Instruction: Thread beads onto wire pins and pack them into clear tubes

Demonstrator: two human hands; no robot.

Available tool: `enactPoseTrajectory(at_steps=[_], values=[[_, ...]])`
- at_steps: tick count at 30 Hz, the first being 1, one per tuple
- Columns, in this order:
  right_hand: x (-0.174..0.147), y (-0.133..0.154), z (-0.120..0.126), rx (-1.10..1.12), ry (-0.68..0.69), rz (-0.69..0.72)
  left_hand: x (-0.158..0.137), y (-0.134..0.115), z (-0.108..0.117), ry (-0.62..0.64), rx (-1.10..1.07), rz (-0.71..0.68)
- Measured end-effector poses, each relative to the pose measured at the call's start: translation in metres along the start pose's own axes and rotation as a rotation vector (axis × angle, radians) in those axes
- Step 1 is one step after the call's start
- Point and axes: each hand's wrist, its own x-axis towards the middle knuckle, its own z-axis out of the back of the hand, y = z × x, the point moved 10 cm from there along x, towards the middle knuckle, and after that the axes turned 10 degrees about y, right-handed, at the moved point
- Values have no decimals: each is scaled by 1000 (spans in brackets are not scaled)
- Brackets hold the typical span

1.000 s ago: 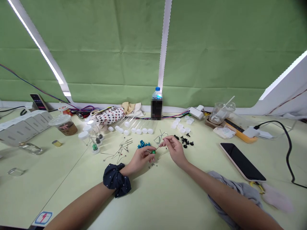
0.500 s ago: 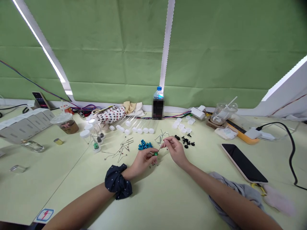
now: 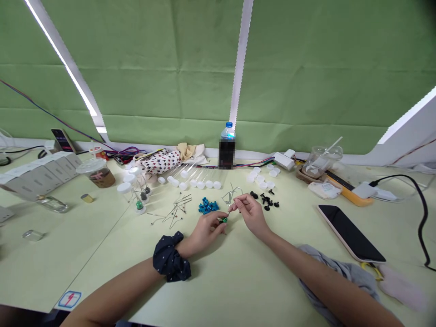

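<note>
My left hand (image 3: 208, 228) is closed around a small shiny green piece (image 3: 223, 220), whose edge shows between thumb and fingers. Close beside it, my right hand (image 3: 250, 211) pinches a thin rod (image 3: 230, 211) that reaches down to the green piece; whether it enters the piece I cannot tell. Just beyond my left hand lies a pile of shiny blue pieces (image 3: 207, 205). To its left are scattered bent metal wires (image 3: 177, 210), and more bent wires (image 3: 229, 196) lie behind my fingertips. Several small black pieces with round heads (image 3: 269, 200) rest right of my right hand.
Clear tubes with white caps (image 3: 200, 184) and loose white caps (image 3: 261, 178) lie toward the back. Upright capped tubes (image 3: 124, 190) and a drink cup (image 3: 98, 173) stand left. A bottle (image 3: 227, 152) stands at the back; a phone (image 3: 350, 231) lies right.
The view has shifted slightly. Both hands stay together around the green piece and the rod, with only small finger movement; the left fingers now cover more of the table below.
</note>
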Motion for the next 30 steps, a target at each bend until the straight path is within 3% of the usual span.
enactPoseTrajectory(at_steps=[11,20,30], values=[[-4,3,-4,-31,5,-3,0,0,1,-10,121,-11],[-2,-4,-5,-63,42,-7,3,15,0,-9,-178,65],[2,-1,-3,-79,64,10,8,34,-12,138,-512,127]])
